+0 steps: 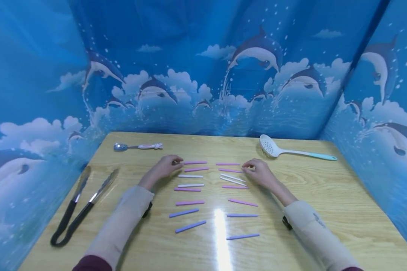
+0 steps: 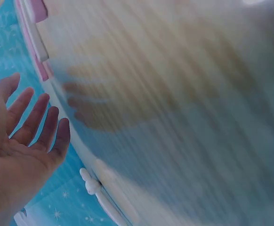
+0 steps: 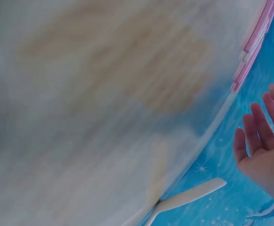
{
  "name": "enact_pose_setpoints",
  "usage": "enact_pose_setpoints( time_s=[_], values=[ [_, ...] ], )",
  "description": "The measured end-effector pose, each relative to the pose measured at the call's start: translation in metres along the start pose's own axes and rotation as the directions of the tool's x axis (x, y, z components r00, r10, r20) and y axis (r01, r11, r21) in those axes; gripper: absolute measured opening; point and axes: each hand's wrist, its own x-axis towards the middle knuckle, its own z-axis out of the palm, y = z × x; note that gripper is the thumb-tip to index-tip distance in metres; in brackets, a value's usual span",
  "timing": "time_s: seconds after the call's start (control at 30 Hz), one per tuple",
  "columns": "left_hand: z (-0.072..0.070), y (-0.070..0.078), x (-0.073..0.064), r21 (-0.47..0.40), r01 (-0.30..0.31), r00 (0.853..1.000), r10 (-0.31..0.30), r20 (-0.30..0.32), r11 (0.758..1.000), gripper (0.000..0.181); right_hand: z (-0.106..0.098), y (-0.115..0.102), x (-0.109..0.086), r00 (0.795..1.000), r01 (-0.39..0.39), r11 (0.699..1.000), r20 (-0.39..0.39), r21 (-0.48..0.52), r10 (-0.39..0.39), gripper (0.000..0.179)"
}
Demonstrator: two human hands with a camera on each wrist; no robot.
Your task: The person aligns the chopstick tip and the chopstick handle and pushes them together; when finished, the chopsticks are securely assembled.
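Observation:
Two columns of thin sticks lie on the wooden table (image 1: 329, 210). At the top left is a pink stick (image 1: 195, 162), with my left hand (image 1: 169, 165) beside its outer end. Its fingers are loosely bent and hold nothing in the left wrist view, where the same hand (image 2: 28, 136) shows its palm. My right hand (image 1: 259, 172) is by the outer end of another pink stick (image 1: 230, 171) in the right column. Relaxed, spread fingers of that hand (image 3: 264, 132) also appear in the right wrist view, gripping nothing. Whether either hand's fingertips touch a stick, I cannot tell.
White sticks (image 1: 190, 176) and purple sticks (image 1: 242, 215) lie lower in the columns. Black-handled tongs (image 1: 75, 216) rest at the left, a scoop with a pale handle (image 1: 146, 146) at the back left, and a white slotted ladle (image 1: 269, 146) at the back right. A dolphin curtain (image 1: 196, 56) stands behind.

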Motion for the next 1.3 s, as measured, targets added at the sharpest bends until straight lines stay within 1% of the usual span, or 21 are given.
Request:
enact_pose_setpoints(
  time_s=[0.17, 0.3, 0.4, 0.53, 0.63, 0.73, 0.9, 1.07, 1.3],
  values=[
    [0.008, -0.006, 0.009, 0.029, -0.013, 1.0, 0.013, 0.002, 0.999, 0.032, 0.012, -0.002, 0.013, 0.999, 0.011, 1.0, 0.045, 0.004, -0.011, 0.01],
    [0.01, -0.004, 0.015, 0.056, 0.008, 1.0, -0.009, 0.029, 0.998, 0.032, 0.019, -0.005, 0.024, 0.996, 0.007, 1.0, 0.09, -0.011, -0.006, 0.011],
    [0.011, -0.001, 0.021, 0.08, 0.013, 0.999, -0.017, 0.051, 0.997, 0.032, 0.022, -0.006, 0.031, 0.994, 0.005, 0.999, 0.11, -0.031, -0.001, 0.014],
    [0.013, 0.002, 0.03, 0.102, -0.011, 0.998, 0.005, 0.063, 0.995, 0.031, 0.025, -0.006, 0.038, 0.991, 0.003, 0.999, 0.135, -0.054, 0.004, 0.018],
    [0.014, 0.003, 0.035, 0.1, -0.03, 0.997, 0.022, 0.077, 0.995, 0.029, 0.027, -0.005, 0.041, 0.987, 0.009, 0.998, 0.159, -0.065, 0.001, 0.021],
    [0.016, 0.004, 0.038, 0.095, -0.032, 0.996, 0.024, 0.091, 0.995, 0.027, 0.029, -0.003, 0.043, 0.984, 0.015, 0.997, 0.18, -0.074, -0.002, 0.022],
    [0.019, 0.004, 0.041, 0.109, -0.015, 0.997, 0.006, 0.081, 0.994, 0.024, 0.03, -0.003, 0.045, 0.98, 0.003, 0.997, 0.201, -0.082, 0.014, 0.019],
    [0.02, 0.005, 0.041, 0.119, -0.026, 0.997, 0.018, 0.07, 0.993, 0.021, 0.031, -0.003, 0.045, 0.976, -0.027, 0.995, 0.211, -0.091, 0.046, 0.016],
    [0.021, 0.007, 0.042, 0.132, -0.027, 0.998, 0.018, 0.066, 0.991, 0.02, 0.031, -0.005, 0.045, 0.978, -0.017, 0.998, 0.207, -0.062, 0.03, 0.013]
  ],
)
